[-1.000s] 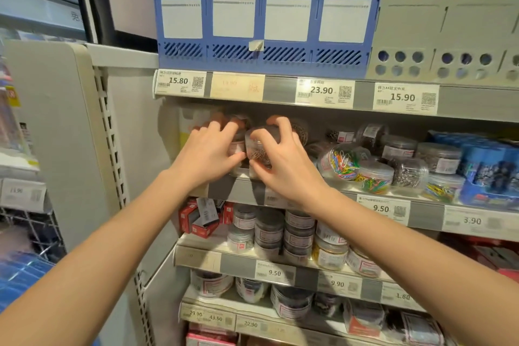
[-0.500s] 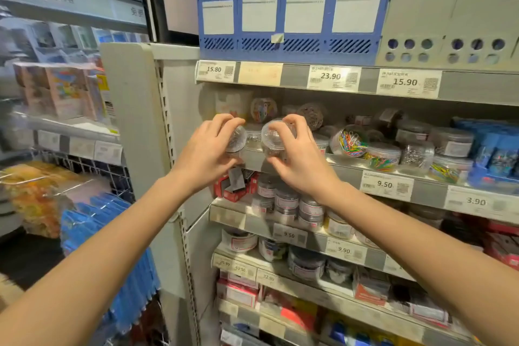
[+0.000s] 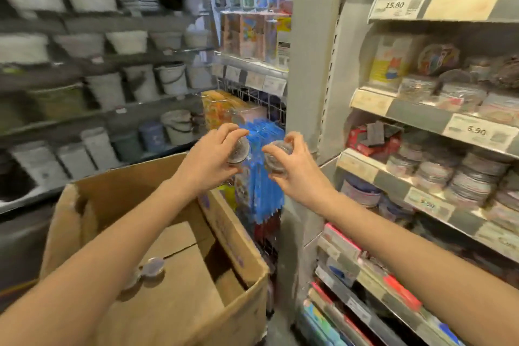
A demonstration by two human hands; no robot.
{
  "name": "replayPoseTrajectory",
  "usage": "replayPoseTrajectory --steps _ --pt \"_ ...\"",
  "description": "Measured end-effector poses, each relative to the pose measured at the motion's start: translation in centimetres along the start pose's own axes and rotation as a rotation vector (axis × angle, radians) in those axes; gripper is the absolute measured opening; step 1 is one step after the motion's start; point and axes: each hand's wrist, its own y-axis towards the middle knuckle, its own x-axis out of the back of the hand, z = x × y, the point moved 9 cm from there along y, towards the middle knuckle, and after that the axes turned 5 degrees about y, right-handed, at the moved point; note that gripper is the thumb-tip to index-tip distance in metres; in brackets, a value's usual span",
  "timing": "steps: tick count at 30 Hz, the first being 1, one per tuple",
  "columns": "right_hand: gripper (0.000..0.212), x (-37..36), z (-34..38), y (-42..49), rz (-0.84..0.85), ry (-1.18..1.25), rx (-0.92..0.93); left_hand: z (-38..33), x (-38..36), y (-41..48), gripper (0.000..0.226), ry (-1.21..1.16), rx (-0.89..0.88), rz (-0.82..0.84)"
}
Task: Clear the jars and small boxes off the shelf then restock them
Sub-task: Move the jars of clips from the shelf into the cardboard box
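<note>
My left hand (image 3: 209, 159) grips a small clear jar (image 3: 239, 152) by its sides. My right hand (image 3: 299, 170) grips a second clear jar (image 3: 276, 157) of the same kind. Both jars hang in the air to the left of the shelf unit, above the far right corner of an open cardboard box (image 3: 236, 236). One small clear jar (image 3: 153, 266) lies on the box's bottom, partly hidden by my left forearm. More jars and small red boxes (image 3: 370, 142) stand on the shelves (image 3: 415, 114) at the right.
The shelf's grey end panel (image 3: 311, 64) stands just right of my hands. Blue packets (image 3: 265, 177) hang on a wire rack behind the jars. A far wall of shelves holds buckets and pots (image 3: 171, 78). The picture is blurred by motion.
Both hands lifted a jar each off the upper shelf and carried them left and down, away from the shelf. My view swung left, bringing the cardboard box into sight.
</note>
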Motion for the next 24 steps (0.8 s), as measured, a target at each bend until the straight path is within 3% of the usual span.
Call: replayPoseTrajectory --steps 8,14,19,24 --pt "0.057 -13.4 7.4 4.1 0.174 0.084 0.115 10.2 -4.9 -12.3 0.076 0.09 0.375 0.211" --pt "0.056 -24.7 10.6 4.3 0.331 -0.001 0.149 15.7 -10.4 -20.8 0.071 0.122 0.69 0.427" --pt "0.045 -34.5 11.5 0.6 0.566 -0.006 0.173 16.1 -16.7 -28.5 0.055 0.096 0.935 0.658" --pt "0.05 -41.2 11.1 -3.3 0.763 0.118 0.113 14.5 -21.1 -33.0 0.059 0.083 1.056 0.698"
